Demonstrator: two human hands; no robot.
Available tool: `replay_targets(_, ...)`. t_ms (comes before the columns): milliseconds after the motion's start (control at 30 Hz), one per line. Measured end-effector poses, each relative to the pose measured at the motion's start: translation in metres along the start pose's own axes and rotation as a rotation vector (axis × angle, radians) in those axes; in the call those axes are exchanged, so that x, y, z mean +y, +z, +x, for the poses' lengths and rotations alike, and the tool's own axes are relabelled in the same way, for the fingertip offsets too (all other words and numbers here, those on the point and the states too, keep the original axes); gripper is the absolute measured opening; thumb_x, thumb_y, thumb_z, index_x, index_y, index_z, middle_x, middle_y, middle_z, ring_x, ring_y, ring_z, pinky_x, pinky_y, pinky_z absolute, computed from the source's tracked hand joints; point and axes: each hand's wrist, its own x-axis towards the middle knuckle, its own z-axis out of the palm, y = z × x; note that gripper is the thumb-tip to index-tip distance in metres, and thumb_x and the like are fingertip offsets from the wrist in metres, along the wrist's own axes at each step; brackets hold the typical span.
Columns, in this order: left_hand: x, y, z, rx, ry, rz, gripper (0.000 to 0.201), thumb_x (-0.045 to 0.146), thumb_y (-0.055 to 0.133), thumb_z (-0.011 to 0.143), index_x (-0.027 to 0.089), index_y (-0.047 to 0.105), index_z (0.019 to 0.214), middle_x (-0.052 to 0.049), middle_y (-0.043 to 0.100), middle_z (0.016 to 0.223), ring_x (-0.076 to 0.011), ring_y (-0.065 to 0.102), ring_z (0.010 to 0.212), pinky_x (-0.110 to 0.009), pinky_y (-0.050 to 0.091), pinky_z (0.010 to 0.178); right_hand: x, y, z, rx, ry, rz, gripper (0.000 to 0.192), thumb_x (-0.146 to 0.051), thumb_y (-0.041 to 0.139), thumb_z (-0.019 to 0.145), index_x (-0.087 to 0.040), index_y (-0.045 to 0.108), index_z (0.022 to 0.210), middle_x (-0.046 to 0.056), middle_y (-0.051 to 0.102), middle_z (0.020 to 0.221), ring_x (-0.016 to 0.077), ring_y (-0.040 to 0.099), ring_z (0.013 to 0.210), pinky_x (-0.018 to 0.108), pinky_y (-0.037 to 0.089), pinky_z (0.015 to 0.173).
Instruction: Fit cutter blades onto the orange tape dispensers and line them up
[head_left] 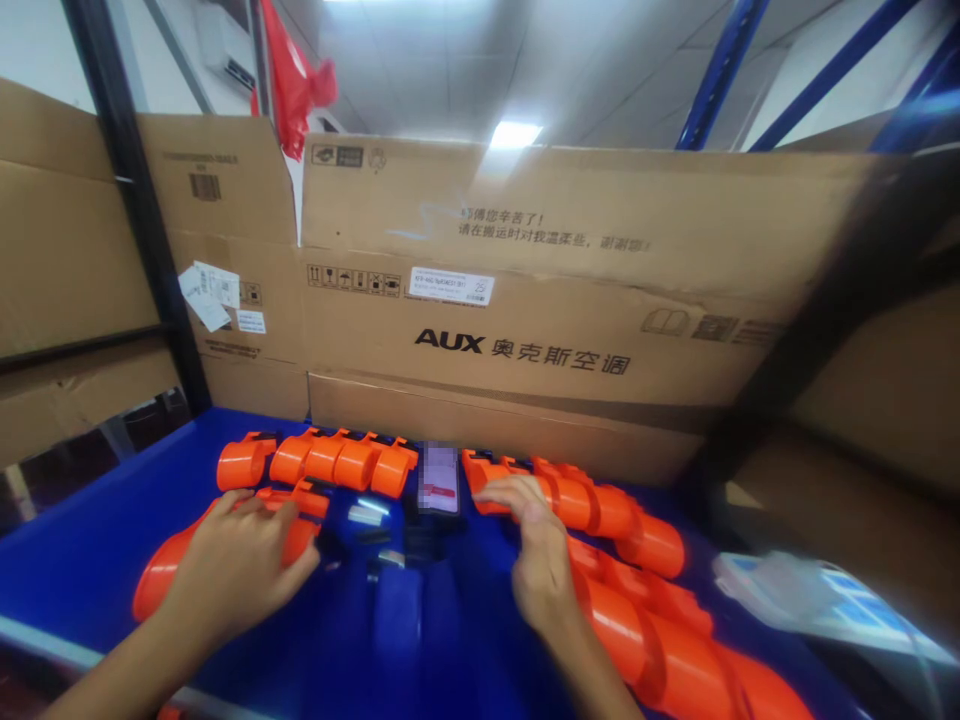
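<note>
Over orange round plastic parts [157,575] at the left of the blue table, my left hand [236,555] lies with its thumb spread away. It covers much of them, so contact is hard to judge. My right hand [534,535] reaches forward, fingers stretched and bent over the near left end of a right-hand row of similar orange parts [574,503]. Its fingertips are at an orange part; no firm hold shows. More orange parts [360,463] with black pieces on top stand in a row at the back left.
A phone [439,478] leans at the back middle of the blue table [82,530]. Small silvery pieces [367,512] and dark ones lie before it. More orange parts [679,655] line the right front, beside a white-and-blue item [840,600]. A cardboard panel [525,320] walls the back.
</note>
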Motion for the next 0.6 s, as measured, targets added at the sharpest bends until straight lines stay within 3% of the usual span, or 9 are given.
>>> replay_targets(133,0.005,0.003,0.002,-0.028,-0.01,0.048,0.049,0.054,0.047,0.087,0.013,0.074,0.092,-0.018,0.075,0.076,-0.0382,0.07,0.079,-0.055,0.041,0.092,0.0,0.0,0.0,-0.018,0.001,-0.001,0.059,-0.046,0.019,0.105,-0.023,0.073,0.094,0.006,0.067,0.096,0.0241,0.058,0.097,0.04,0.043,0.088)
replay_targets(333,0.008,0.012,0.003,-0.084,0.005,-0.091,0.048,0.049,0.047,0.089,0.017,0.071,0.115,-0.015,0.077,0.086,-0.0368,0.07,0.087,-0.053,0.043,0.089,0.0,-0.001,-0.001,-0.026,0.015,-0.003,0.06,-0.046,0.018,0.105,-0.023,0.073,0.095,0.007,0.066,0.097,0.0243,0.058,0.098,0.04,0.043,0.089)
replay_targets(467,-0.002,0.015,0.001,-0.07,0.047,-0.223,0.046,0.05,0.044,0.094,0.023,0.067,0.124,-0.012,0.075,0.111,-0.0354,0.066,0.105,-0.053,0.042,0.096,0.0,0.0,-0.001,-0.027,0.017,0.012,0.059,-0.045,0.019,0.106,-0.024,0.073,0.095,0.006,0.066,0.096,0.0239,0.058,0.097,0.04,0.043,0.089)
replay_targets(600,-0.03,0.014,-0.005,0.037,0.115,-0.312,0.054,0.051,0.05,0.094,0.031,0.05,0.143,-0.006,0.06,0.142,-0.0327,0.055,0.126,-0.049,0.037,0.106,0.0,0.0,-0.001,-0.022,0.016,0.005,0.059,-0.044,0.018,0.106,-0.025,0.073,0.092,0.006,0.066,0.097,0.0243,0.058,0.098,0.041,0.042,0.091)
